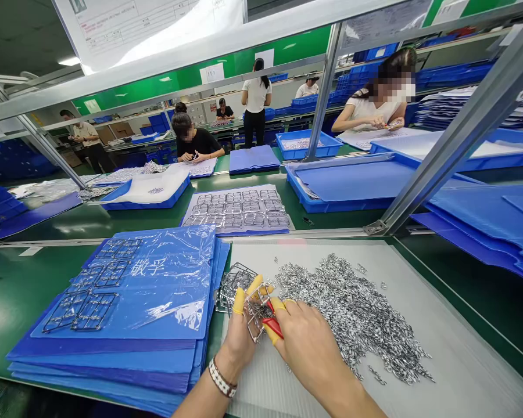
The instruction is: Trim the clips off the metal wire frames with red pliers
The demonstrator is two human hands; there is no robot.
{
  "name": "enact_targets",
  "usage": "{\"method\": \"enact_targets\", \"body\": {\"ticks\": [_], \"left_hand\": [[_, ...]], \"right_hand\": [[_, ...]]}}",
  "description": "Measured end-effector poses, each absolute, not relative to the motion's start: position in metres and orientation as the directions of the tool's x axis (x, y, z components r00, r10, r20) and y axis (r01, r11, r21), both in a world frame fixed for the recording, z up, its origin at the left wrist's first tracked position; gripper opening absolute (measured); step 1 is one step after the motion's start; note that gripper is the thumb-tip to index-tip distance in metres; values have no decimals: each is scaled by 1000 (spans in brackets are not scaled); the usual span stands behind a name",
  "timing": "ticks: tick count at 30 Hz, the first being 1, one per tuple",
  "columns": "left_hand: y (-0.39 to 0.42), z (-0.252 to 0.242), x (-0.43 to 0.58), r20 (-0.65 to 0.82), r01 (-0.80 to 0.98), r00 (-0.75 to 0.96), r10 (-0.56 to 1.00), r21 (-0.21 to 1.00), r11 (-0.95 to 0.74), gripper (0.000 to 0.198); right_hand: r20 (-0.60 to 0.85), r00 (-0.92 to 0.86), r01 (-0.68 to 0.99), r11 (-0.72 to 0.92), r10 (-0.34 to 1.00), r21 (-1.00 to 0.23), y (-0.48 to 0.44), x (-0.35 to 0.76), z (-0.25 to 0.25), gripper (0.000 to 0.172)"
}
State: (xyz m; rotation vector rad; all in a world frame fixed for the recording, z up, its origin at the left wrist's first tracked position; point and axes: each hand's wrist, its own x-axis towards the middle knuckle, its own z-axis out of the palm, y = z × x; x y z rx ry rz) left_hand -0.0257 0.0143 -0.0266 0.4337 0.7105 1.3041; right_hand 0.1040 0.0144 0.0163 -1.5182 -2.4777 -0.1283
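Observation:
My left hand (239, 331), with yellow finger cots, grips a shiny metallic frame of small parts (255, 325) by its edge. Closed round red-handled cutters (273, 326), my right hand (303, 337) brings them against that frame; the blades are hidden among the parts. Just behind my left hand lie several more part frames (233, 284), stacked loosely. A large heap of small silvery pieces (357, 307) spreads to the right on a whitish translucent sheet (444, 342).
Blue plastic sheets (169, 290) are piled at left, with dark part frames (89, 310) on top. Beyond the metal rail, a sheet of frames (239, 208) lies between blue trays (344, 186). A slanted metal post (453, 128) rises at right. Other people work opposite.

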Motion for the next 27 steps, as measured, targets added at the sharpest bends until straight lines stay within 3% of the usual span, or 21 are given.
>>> {"method": "enact_targets", "body": {"ticks": [5,15,21,27], "left_hand": [[11,-29,-26,-288,-680,110,951,676,283,61],[15,-24,-27,-308,-751,182,934,569,334,60],[14,-27,-26,-329,-721,149,932,609,330,60],[14,-33,-26,-295,-701,141,945,644,306,61]], "right_hand": [[192,-402,909,416,895,-34,15,106,14,19],[124,-342,929,355,932,-106,31,121,15,16],[105,-349,922,362,931,-139,34,119,15,19],[105,-351,928,360,931,-96,33,118,15,15]]}}
